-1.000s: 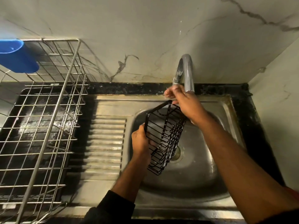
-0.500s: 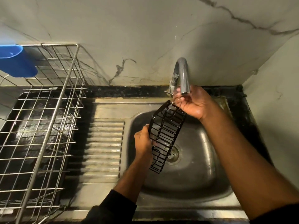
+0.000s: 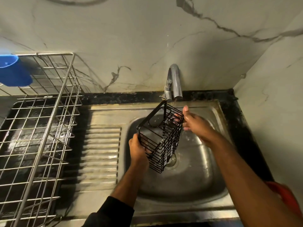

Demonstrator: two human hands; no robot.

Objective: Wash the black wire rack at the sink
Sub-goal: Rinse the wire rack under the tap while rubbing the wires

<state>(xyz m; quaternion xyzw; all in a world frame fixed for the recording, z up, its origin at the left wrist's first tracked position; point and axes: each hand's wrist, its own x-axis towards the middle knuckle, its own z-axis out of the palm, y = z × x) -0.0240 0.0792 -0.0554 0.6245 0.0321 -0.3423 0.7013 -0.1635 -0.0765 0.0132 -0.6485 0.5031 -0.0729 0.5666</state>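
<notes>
The black wire rack (image 3: 159,138) hangs tilted over the steel sink basin (image 3: 193,181), its upper corner just under the chrome tap (image 3: 174,82). Water runs from the spout onto the rack. My left hand (image 3: 139,149) grips the rack's lower left edge. My right hand (image 3: 195,122) is at the rack's upper right side, fingers inside the wires and thumb up, wet.
A large steel wire dish rack (image 3: 41,128) stands on the left over a black tray, with a blue plastic cup (image 3: 13,71) hung at its back. The ribbed drainboard (image 3: 101,153) lies between it and the basin. Marble walls close the back and right.
My right hand has left the tap and dropped to the rack's upper right side. Water now flows. The rack has been turned more upright and nearer the spout.
</notes>
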